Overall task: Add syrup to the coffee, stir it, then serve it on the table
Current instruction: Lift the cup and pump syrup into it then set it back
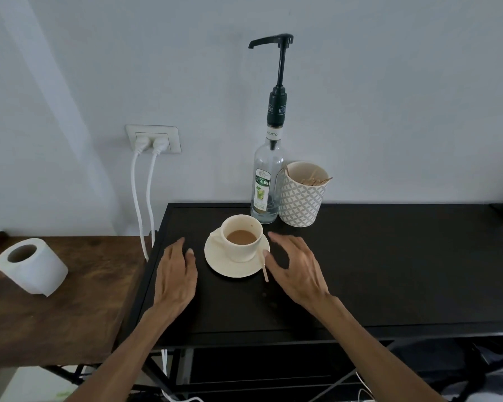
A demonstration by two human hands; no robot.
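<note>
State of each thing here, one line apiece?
Cup: upright on saucer, holds coffee.
Saucer: flat on black table.
Stirrer: lying across saucer rim.
Syrup bottle: upright, nearly empty.
Left hand: open, empty.
Right hand: open, empty.

Plain pale grey-white wall fills the back, evenly lit, soft daylight with a faint brighter band at far left. Double wall socket low on the wall, two white plugs in it, white cables hanging down behind the furniture. Black metal-framed table against the wall, matte top, open frame below. Lower brown wood-grain side table butts its left edge. More white cable below.
</note>
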